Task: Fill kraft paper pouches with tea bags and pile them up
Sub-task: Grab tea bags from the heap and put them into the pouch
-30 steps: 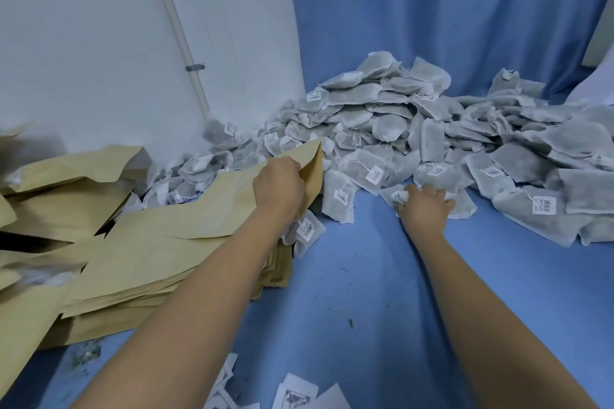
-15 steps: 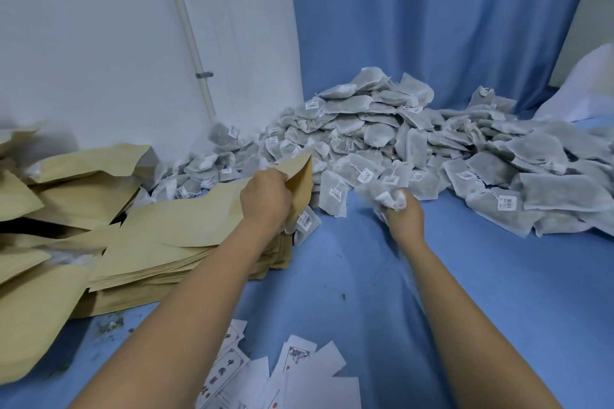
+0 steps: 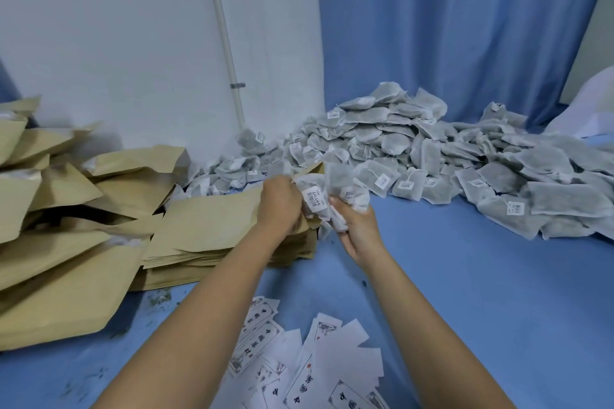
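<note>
tea bags (image 3: 337,186): a small bunch with white tags showing, held right at the mouth of the top pouch; whether any are inside yet cannot be told
top pouch (image 3: 212,219): lies flat on the stack (image 3: 199,264) of empty pouches, its far corner lifted at the open end
step in hand: loading this bunch into the pouch; it looks like the start of one fill, with a great many bags left to pack
next move: probably needs the mouth spread wider and the bunch pushed in, tags and strings included, without snagging on the paper edge; after that the pouch would go to the pile
left hand (image 3: 279,204): fingers curled over the lifted edge of the top pouch, pinching it up, knuckles just beside the bunch
right hand (image 3: 357,231): palm turned up, fingers closed round the tea bags from below
filled pouches (image 3: 50,209): a puffy pile to the left, touching the stack
heap (image 3: 432,156): loose tea bags behind and to the right, against the wall and curtain
cards (image 3: 299,362): printed white slips scattered between the forearms
table (image 3: 481,309): blue cover, dark crumbs near the stack
</note>
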